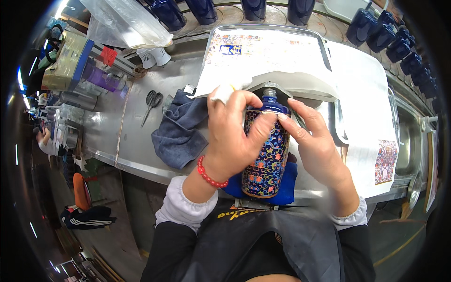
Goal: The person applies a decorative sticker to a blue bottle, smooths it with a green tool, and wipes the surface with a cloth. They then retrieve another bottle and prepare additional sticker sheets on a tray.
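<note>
A dark blue bottle (pixel 264 169) with a colourful floral pattern lies in front of me, its plain blue neck pointing away. My left hand (pixel 235 127) is closed at its left side, with the thumb pressed on the shoulder by the pattern's upper edge. A white wad (pixel 222 93) sits between that hand's fingers. From the right, my right hand (pixel 315 136) grips the bottle, its thumb and a fingertip at the shoulder; its other fingers are hidden. Beneath the bottle is a bright blue cloth (pixel 287 184).
A metal tray (pixel 215 40) with printed decal sheets (pixel 263 58) stands beyond the bottle. Left of my hands are a grey-blue towel (pixel 179 134) and black scissors (pixel 151 101). Blue bottles (pixel 202 11) line the back; a sink (pixel 408 134) is at right.
</note>
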Demonstrator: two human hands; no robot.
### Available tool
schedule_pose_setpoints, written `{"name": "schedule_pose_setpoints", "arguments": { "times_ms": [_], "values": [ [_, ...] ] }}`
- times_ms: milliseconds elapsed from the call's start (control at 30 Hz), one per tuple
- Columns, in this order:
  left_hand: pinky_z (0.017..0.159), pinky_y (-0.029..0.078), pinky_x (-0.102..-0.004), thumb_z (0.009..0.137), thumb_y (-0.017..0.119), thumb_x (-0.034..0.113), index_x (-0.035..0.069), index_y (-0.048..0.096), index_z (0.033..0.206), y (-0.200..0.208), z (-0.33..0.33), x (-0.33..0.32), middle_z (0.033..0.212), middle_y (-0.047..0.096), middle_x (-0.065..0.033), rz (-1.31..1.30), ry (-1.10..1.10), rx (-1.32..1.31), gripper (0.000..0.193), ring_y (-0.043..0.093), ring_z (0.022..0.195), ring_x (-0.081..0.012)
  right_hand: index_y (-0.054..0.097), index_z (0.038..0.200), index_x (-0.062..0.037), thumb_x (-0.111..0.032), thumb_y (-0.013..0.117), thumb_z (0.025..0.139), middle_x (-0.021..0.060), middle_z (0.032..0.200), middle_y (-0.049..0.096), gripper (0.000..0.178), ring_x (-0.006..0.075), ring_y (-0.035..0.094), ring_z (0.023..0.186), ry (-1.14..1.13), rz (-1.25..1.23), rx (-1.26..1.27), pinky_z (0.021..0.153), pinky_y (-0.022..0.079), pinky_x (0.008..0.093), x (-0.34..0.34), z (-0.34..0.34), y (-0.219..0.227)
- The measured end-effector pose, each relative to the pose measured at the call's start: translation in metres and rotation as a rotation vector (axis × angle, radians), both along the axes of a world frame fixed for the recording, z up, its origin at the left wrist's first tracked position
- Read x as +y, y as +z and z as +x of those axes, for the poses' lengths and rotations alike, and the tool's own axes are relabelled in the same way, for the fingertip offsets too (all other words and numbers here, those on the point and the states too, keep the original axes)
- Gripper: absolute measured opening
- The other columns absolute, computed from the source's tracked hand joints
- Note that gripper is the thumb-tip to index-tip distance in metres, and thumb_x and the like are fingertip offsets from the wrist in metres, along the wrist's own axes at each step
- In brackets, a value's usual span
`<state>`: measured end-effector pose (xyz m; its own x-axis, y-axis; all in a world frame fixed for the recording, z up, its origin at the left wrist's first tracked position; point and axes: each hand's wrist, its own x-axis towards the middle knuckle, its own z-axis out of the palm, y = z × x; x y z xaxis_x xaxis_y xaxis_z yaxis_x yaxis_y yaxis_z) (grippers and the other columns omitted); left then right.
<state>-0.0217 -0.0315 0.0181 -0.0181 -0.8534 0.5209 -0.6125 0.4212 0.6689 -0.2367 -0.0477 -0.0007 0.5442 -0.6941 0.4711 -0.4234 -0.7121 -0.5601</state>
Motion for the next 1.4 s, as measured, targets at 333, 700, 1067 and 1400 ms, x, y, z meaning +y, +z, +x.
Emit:
{"name": "schedule_pose_setpoints", "arguments": {
  "times_ms": [333, 700, 1067, 1400],
  "values": [
    [0.100, 0.036, -0.0402, 0.090, 0.069, 0.017, 0.004, 0.057, 0.120, -0.021, 0.000, 0.014, 0.116, 0.060, -0.0133, 0.128, 0.050, 0.009, 0.035, 0.048, 0.112, -0.0274, 0.068, 0.129, -0.0096, 0.005, 0.067, 0.086, 0.0179, 0.130, 0.059, 0.045, 0.0357, 0.057, 0.121, -0.055, -0.115, 0.107, 0.101, 0.049, 0.0402, -0.001, 0.009, 0.005],
    [0.096, 0.035, -0.0411, 0.097, 0.058, 0.014, 0.002, 0.057, 0.113, -0.033, 0.003, 0.017, 0.106, 0.060, -0.0133, 0.070, 0.016, 0.308, 0.020, 0.051, 0.099, -0.0287, 0.071, 0.125, -0.0118, 0.003, 0.069, 0.082, 0.0158, 0.126, 0.060, 0.045, 0.0359, 0.056, 0.120, -0.111, -0.205, 0.289, 0.100, 0.049, 0.0410, 0.003, 0.019, 0.022],
    [0.098, 0.040, -0.0384, 0.099, 0.060, 0.018, 0.001, 0.055, 0.114, -0.056, 0.002, 0.023, 0.109, 0.061, -0.0138, 0.183, -0.059, 0.591, 0.023, 0.054, 0.105, -0.0283, 0.065, 0.133, -0.0150, 0.009, 0.063, 0.073, 0.0164, 0.126, 0.054, 0.065, 0.0367, 0.054, 0.118, -0.122, -0.222, 0.340, 0.097, 0.048, 0.0461, 0.008, 0.027, 0.022],
    [0.114, 0.025, -0.0518, 0.097, 0.053, 0.060, 0.017, 0.072, 0.128, -0.028, 0.013, 0.040, 0.136, 0.058, -0.0145, -0.124, -0.051, -0.208, 0.056, 0.034, 0.132, -0.0343, 0.059, 0.137, -0.0044, 0.013, 0.062, 0.071, 0.0188, 0.125, 0.056, 0.069, 0.0382, 0.056, 0.115, -0.145, -0.206, 0.307, 0.098, 0.048, 0.0470, 0.011, 0.024, 0.019]
  ]
}}
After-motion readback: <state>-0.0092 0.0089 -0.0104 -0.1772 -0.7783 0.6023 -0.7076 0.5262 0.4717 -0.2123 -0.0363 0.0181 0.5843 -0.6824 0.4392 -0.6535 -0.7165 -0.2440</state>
